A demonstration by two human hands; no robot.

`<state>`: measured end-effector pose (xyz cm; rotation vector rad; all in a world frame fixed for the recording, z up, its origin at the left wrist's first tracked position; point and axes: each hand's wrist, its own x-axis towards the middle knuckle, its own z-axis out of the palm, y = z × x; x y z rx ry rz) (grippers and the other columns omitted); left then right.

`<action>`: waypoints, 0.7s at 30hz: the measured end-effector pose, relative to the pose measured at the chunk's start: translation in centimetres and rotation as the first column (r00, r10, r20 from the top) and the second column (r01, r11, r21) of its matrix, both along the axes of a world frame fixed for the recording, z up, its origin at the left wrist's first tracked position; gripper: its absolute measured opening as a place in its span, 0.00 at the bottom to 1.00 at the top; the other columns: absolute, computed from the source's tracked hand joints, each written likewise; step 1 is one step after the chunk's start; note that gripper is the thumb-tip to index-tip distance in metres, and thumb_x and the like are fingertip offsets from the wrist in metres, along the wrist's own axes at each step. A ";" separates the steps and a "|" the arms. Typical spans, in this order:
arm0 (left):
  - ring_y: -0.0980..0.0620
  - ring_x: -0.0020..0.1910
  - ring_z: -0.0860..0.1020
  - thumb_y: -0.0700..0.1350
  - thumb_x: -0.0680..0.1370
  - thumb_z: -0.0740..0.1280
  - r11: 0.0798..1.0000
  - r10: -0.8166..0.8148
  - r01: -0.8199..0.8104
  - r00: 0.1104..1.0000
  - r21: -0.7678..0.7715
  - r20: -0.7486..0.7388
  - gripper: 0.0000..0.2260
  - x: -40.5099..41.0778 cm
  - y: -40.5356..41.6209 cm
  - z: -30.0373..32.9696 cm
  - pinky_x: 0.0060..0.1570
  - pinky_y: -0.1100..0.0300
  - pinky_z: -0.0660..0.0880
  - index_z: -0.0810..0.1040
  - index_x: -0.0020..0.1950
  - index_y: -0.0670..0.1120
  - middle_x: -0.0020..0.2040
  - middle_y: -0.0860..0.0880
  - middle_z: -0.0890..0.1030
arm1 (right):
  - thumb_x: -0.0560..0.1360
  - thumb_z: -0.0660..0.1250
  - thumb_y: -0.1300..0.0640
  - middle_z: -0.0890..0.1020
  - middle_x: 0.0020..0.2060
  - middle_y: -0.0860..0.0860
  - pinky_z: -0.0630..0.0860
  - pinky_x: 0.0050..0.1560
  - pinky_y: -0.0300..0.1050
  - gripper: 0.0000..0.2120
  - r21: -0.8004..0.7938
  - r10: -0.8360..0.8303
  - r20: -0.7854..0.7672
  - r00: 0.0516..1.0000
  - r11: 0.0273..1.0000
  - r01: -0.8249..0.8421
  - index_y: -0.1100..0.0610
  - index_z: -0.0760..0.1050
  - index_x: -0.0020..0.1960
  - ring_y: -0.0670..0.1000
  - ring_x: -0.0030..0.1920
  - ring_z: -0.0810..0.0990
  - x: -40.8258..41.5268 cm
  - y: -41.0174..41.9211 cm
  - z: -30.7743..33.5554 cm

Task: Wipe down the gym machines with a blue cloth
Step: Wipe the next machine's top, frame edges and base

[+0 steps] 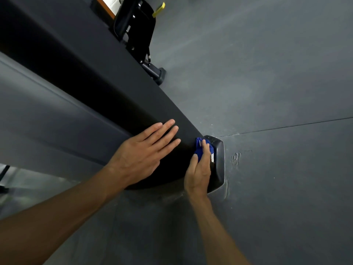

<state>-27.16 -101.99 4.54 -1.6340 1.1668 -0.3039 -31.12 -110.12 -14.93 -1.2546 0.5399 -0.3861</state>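
Observation:
A long black gym machine deck runs from the upper left down to the middle of the head view. It ends in a dark grey plastic end cap on the floor. My left hand lies flat on the deck near its end, fingers straight. My right hand grips a bunched blue cloth and holds it against the seam between the deck and the end cap. Most of the cloth is hidden under my fingers.
Another black machine with a yellow lever stands at the top, its foot on the floor. Grey rubber flooring with a seam line spreads to the right. A scuff mark lies beside the end cap.

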 end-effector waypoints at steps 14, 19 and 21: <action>0.36 0.84 0.44 0.49 0.83 0.53 0.996 0.087 -0.087 0.996 0.000 -0.012 0.31 0.1 -2.3 1.8 0.82 0.40 0.44 0.51 0.85 0.42 0.84 0.35 0.49 | 0.84 0.48 0.45 0.53 0.83 0.45 0.51 0.81 0.55 0.28 -0.039 0.008 -0.007 1.000 0.999 -0.009 0.48 0.53 0.83 0.45 0.82 0.46 1.4 1.1 0.6; 0.37 0.84 0.44 0.50 0.84 0.48 0.996 0.092 -0.092 0.996 -0.006 -0.002 0.30 1.0 -3.1 2.1 0.82 0.39 0.45 0.52 0.84 0.39 0.84 0.36 0.50 | 0.85 0.53 0.47 0.55 0.83 0.51 0.53 0.80 0.51 0.27 -0.186 0.028 0.195 0.980 0.983 0.009 0.52 0.55 0.82 0.51 0.82 0.51 1.2 1.7 5.5; 0.36 0.84 0.46 0.50 0.84 0.49 0.997 0.083 -0.083 0.997 -0.007 -0.004 0.29 1.0 -3.2 2.1 0.82 0.39 0.46 0.54 0.84 0.39 0.84 0.36 0.52 | 0.85 0.54 0.46 0.59 0.82 0.53 0.58 0.79 0.55 0.27 -0.322 0.031 0.217 0.976 0.946 0.042 0.54 0.58 0.81 0.53 0.81 0.57 1.5 0.9 3.1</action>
